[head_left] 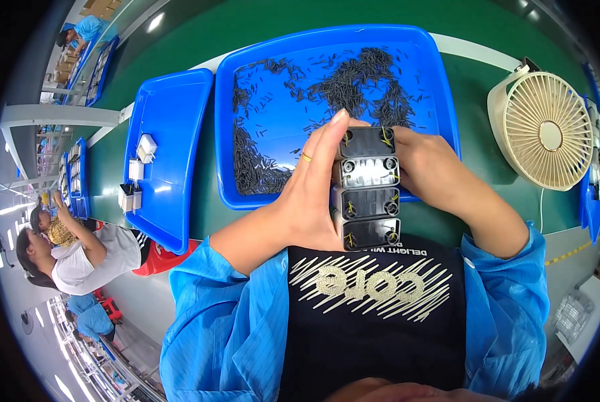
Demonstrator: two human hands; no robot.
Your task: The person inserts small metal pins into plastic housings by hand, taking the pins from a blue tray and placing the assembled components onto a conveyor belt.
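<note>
My left hand (312,184), with a ring on one finger, is closed along the left side of a row of several small rectangular plastic housings (370,202). The row stands in front of my chest, its open faces up. Most housings are black inside and one is bright white; short yellow-green wires show at their corners. My right hand (428,164) is curled against the far right end of the row. Its fingertips are hidden behind the end housing, so what they pinch cannot be seen. Beyond both hands lie many short black sleeve-like pieces (363,77) in a large blue tray (283,47).
A narrower blue tray (169,127) stands to the left, with several white housings (136,169) at its left edge. At the right is a cream round fan (550,134). The table (477,87) is green. Co-workers (79,258) sit at far left.
</note>
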